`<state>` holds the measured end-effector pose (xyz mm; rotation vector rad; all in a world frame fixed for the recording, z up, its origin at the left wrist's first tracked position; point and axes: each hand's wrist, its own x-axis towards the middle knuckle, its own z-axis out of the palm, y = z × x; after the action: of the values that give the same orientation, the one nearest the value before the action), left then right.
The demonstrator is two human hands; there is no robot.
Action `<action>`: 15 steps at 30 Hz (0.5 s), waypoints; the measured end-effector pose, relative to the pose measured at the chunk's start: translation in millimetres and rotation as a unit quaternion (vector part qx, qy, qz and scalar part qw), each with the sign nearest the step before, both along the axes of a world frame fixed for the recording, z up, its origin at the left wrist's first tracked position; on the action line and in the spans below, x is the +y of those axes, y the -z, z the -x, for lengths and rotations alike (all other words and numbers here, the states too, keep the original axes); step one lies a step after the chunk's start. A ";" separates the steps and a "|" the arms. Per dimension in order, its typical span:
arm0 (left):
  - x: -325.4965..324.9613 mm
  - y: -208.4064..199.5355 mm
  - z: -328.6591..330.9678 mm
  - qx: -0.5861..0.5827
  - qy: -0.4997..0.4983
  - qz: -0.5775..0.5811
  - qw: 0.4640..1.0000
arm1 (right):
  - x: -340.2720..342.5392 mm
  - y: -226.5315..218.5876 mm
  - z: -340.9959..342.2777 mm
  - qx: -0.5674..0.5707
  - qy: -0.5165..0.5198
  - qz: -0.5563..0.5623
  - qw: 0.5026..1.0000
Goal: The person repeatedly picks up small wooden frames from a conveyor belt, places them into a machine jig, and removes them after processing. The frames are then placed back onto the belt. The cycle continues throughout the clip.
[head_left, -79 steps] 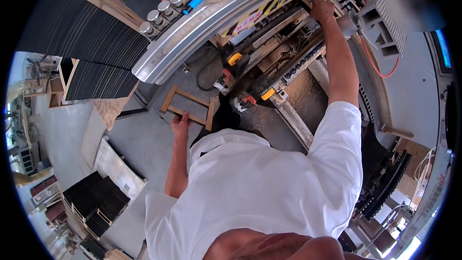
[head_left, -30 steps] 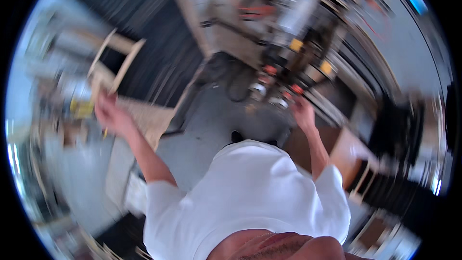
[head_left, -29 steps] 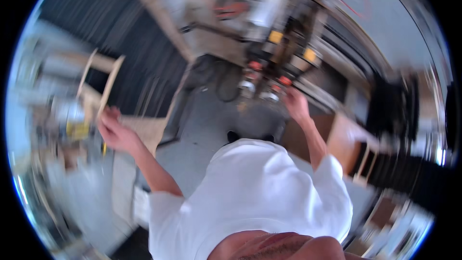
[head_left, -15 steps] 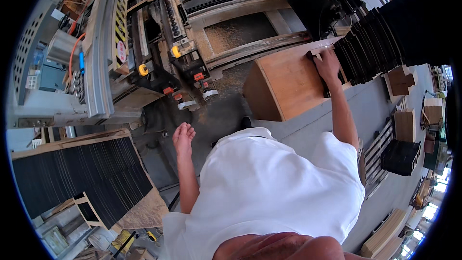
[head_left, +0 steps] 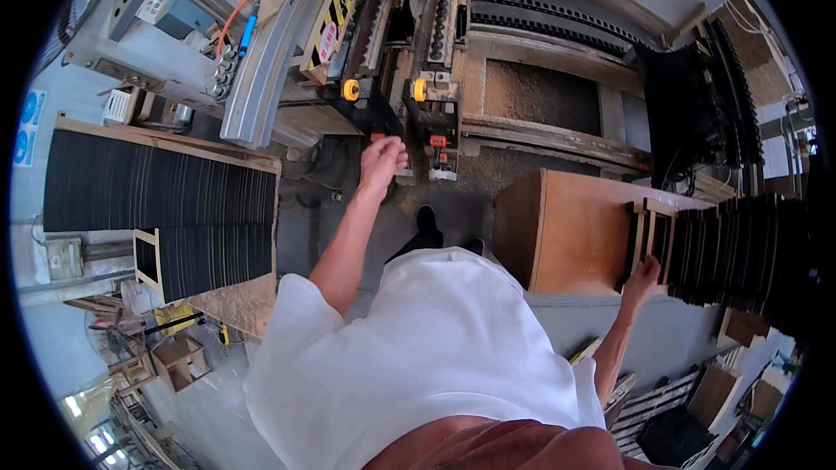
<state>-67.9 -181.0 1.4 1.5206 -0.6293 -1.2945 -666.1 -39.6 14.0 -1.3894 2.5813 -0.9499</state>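
My right hand (head_left: 643,277) is closed on the near end of a narrow wooden frame (head_left: 650,228). That frame stands on edge at the left end of a long row of black panels (head_left: 727,248); its far end leans away from me. Beneath the row's left end is a brown wooden box (head_left: 579,235) with a flat top. My left hand (head_left: 383,161) hangs in the air with curled fingers, and nothing shows in it. It is in front of the machine's two arms, close to an orange-red clamp part (head_left: 377,137).
A machine bed (head_left: 557,135) with sawdust lies ahead. At my left a board-edged stand (head_left: 231,300) carries another row of black panels (head_left: 157,178) and a small wooden frame (head_left: 146,259). A grey metal rail (head_left: 270,78) juts out at the machine's left.
My view has swung to the right. My right hand has shifted from the frame's far part to its near end. My left hand has risen toward the machine's arms, its fingers curling more.
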 end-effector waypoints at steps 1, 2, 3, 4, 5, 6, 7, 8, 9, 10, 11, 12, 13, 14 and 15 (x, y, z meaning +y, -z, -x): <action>-19.0 -5.8 -7.0 0.018 -0.006 0.035 0.999 | -2.3 -3.0 1.2 -0.042 0.007 0.015 0.999; -40.3 -15.3 -11.7 0.002 -0.016 0.047 0.999 | -6.6 -6.9 -3.8 -0.064 0.013 0.031 0.997; -62.8 -25.2 -16.8 -0.015 -0.026 0.060 0.998 | -13.0 -10.2 -9.4 -0.086 0.020 0.047 0.995; -86.1 -33.0 -22.0 -0.007 -0.033 0.079 0.996 | -23.8 -22.4 -20.6 -0.091 0.021 0.044 0.995; -108.9 -39.5 -25.1 0.004 -0.037 0.096 0.995 | -29.7 -40.6 -33.8 -0.093 0.025 0.038 0.995; -134.6 -46.8 -27.6 -0.007 -0.043 0.102 0.994 | -36.1 -50.5 -46.3 -0.096 0.030 0.031 0.994; -159.3 -50.8 -30.2 0.006 -0.044 0.112 0.993 | -41.4 -56.5 -55.8 -0.113 0.030 0.055 0.992; -185.8 -53.9 -31.1 0.021 -0.045 0.123 0.991 | -48.3 -60.1 -62.2 -0.129 0.029 0.080 0.988; -212.4 -57.8 -31.7 0.036 -0.045 0.134 0.989 | -55.3 -62.0 -66.9 -0.145 0.027 0.105 0.983; -241.1 -57.4 -31.2 0.054 -0.045 0.134 0.988 | -60.1 -59.4 -71.2 -0.177 0.022 0.139 0.974; -267.1 -55.2 -33.9 0.068 -0.049 0.134 0.987 | -68.3 -65.4 -80.6 -0.190 0.011 0.140 0.972; -292.2 -53.8 -37.9 0.083 -0.053 0.133 0.986 | -75.3 -69.7 -92.7 -0.203 -0.001 0.141 0.969; -320.5 -48.5 -40.8 0.104 -0.054 0.120 0.986 | -81.2 -75.0 -107.1 -0.215 -0.009 0.143 0.966; -347.8 -41.8 -44.1 0.123 -0.057 0.107 0.985 | -87.5 -80.3 -122.0 -0.232 -0.014 0.150 0.961; -372.3 -36.1 -45.6 0.143 -0.058 0.092 0.984 | -91.6 -83.9 -136.0 -0.248 -0.020 0.147 0.957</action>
<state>-22.3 -553.3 37.5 1.1759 -0.4528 -1.2975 -530.1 -131.1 98.0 -1.0656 2.0952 -1.4987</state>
